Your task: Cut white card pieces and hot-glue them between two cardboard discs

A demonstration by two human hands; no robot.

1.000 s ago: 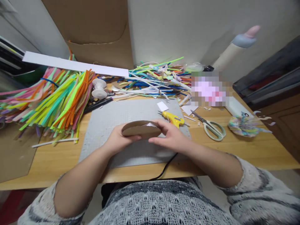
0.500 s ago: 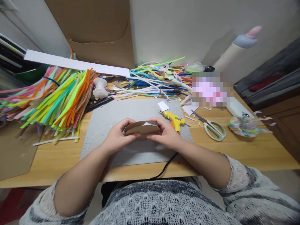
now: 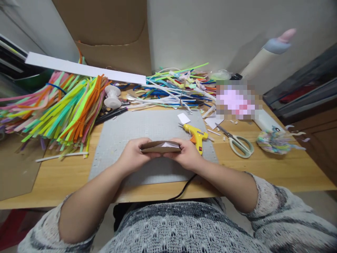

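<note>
Between my two hands is a brown cardboard piece (image 3: 160, 149), seen nearly edge-on, with two layers and a bit of white showing between them. My left hand (image 3: 135, 153) grips its left end, thumb on the near side. The right end is pinched in my right hand (image 3: 187, 154) the same way. Both hands hold it just above a grey cutting mat (image 3: 116, 130). Beyond my right hand, a yellow hot glue gun (image 3: 197, 135) lies on the mat. The far fingers are mostly hidden behind the cardboard.
Scissors (image 3: 238, 144) lie on the table at right, near a fluffy pastel pipe-cleaner piece (image 3: 273, 141). Bundled pipe cleaners (image 3: 71, 109) fill the left, with loose ones (image 3: 173, 88) at the back. A white spool (image 3: 112, 96) stands between. A black cord (image 3: 185, 188) crosses the front edge.
The cardboard piece has tilted, so its near face looks narrower and the gap with the white inside shows more. Both hands have dipped slightly and still grip its ends.
</note>
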